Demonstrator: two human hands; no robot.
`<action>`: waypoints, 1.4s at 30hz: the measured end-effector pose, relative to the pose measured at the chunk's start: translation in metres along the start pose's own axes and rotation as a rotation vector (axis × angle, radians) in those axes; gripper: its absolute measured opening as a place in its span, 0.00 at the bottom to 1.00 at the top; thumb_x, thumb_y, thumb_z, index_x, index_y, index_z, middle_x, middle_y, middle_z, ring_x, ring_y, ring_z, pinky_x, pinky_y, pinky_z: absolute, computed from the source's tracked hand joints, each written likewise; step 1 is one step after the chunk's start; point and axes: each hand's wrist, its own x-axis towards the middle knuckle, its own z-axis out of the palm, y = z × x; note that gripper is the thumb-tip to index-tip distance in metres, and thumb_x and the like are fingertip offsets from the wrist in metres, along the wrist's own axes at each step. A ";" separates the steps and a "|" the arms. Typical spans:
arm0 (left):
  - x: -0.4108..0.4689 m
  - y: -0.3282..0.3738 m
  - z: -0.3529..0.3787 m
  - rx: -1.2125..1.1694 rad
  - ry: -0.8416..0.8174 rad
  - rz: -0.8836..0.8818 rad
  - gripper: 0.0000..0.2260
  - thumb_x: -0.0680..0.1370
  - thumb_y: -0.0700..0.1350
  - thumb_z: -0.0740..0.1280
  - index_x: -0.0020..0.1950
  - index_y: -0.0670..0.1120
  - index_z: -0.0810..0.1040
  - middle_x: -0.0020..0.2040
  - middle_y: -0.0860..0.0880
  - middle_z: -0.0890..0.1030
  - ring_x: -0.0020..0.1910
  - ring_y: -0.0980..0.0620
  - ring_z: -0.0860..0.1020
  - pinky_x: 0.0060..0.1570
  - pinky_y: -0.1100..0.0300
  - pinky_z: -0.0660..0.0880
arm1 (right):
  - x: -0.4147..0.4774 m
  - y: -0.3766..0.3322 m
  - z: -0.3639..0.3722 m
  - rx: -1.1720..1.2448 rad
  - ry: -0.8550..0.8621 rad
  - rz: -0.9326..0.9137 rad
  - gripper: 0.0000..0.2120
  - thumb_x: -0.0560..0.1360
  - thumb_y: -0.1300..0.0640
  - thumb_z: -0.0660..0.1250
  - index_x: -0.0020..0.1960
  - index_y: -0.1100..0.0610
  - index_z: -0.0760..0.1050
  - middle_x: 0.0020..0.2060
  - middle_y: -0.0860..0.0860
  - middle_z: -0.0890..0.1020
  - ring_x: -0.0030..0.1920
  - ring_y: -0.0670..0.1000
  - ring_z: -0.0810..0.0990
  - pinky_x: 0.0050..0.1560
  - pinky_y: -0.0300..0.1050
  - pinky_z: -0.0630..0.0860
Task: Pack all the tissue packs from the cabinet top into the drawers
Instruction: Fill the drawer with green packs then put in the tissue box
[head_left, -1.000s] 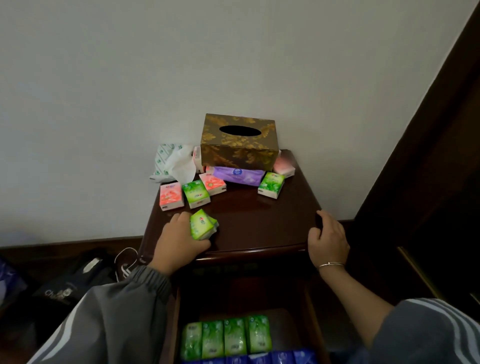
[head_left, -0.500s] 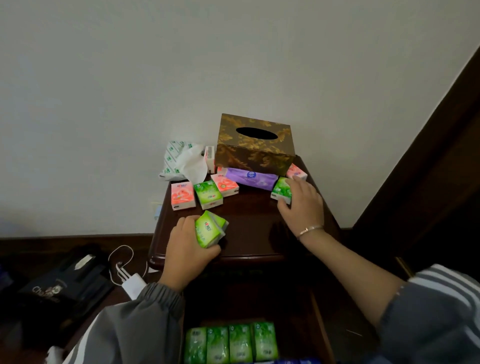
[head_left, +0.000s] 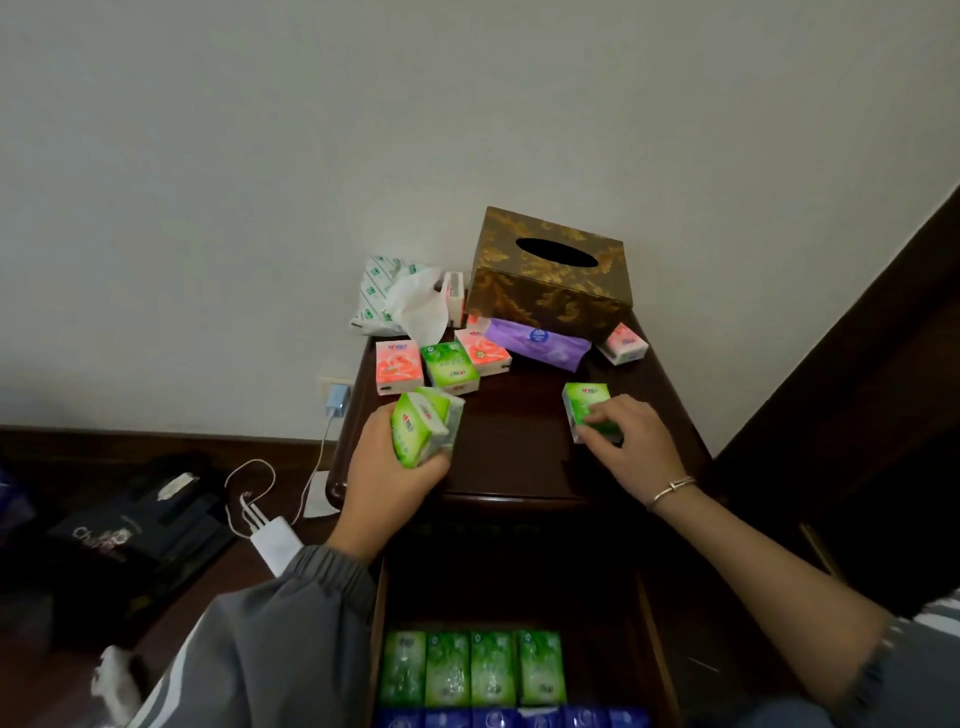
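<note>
My left hand (head_left: 387, 467) grips two green tissue packs (head_left: 423, 431) above the front left of the dark cabinet top (head_left: 519, 426). My right hand (head_left: 631, 447) closes on another green tissue pack (head_left: 587, 408) toward the right. Further back lie a pink pack (head_left: 397, 366), a green pack (head_left: 449, 366), a second pink pack (head_left: 485, 353), a long purple pack (head_left: 535, 345) and a pink pack (head_left: 623, 343) at the right. Below, the open drawer (head_left: 654, 649) holds a row of green packs (head_left: 470, 667) and a row of blue packs (head_left: 509, 719).
A gold-patterned tissue box (head_left: 550, 275) stands at the back of the cabinet, with an opened white-green tissue bag (head_left: 395, 296) beside it. A charger and cable (head_left: 270, 535) and a dark bag (head_left: 119, 535) lie on the floor to the left. Dark wood furniture (head_left: 857, 389) borders the right.
My right hand went from the cabinet's right edge to the green pack near the purple one, took hold of it and drew it toward the front. My left hand kept its two packs.
</note>
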 end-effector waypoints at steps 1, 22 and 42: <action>0.000 0.000 0.000 -0.008 0.001 0.013 0.23 0.64 0.49 0.74 0.57 0.54 0.72 0.52 0.53 0.77 0.51 0.59 0.77 0.45 0.67 0.70 | 0.000 -0.002 -0.001 0.022 0.017 0.023 0.09 0.70 0.54 0.73 0.43 0.59 0.79 0.44 0.55 0.79 0.48 0.57 0.76 0.45 0.45 0.68; 0.002 -0.012 -0.016 0.158 0.200 -0.029 0.23 0.63 0.48 0.74 0.54 0.55 0.69 0.44 0.60 0.69 0.40 0.63 0.70 0.36 0.72 0.62 | 0.065 -0.137 0.043 0.161 -0.046 0.038 0.27 0.70 0.55 0.68 0.69 0.53 0.68 0.62 0.57 0.76 0.63 0.58 0.73 0.61 0.48 0.71; 0.002 -0.018 -0.021 0.169 0.160 0.005 0.26 0.64 0.50 0.74 0.60 0.50 0.71 0.49 0.53 0.71 0.46 0.58 0.69 0.37 0.72 0.61 | 0.066 -0.133 0.054 -0.356 -0.232 -0.106 0.27 0.70 0.47 0.68 0.65 0.52 0.63 0.63 0.56 0.74 0.62 0.60 0.74 0.56 0.53 0.72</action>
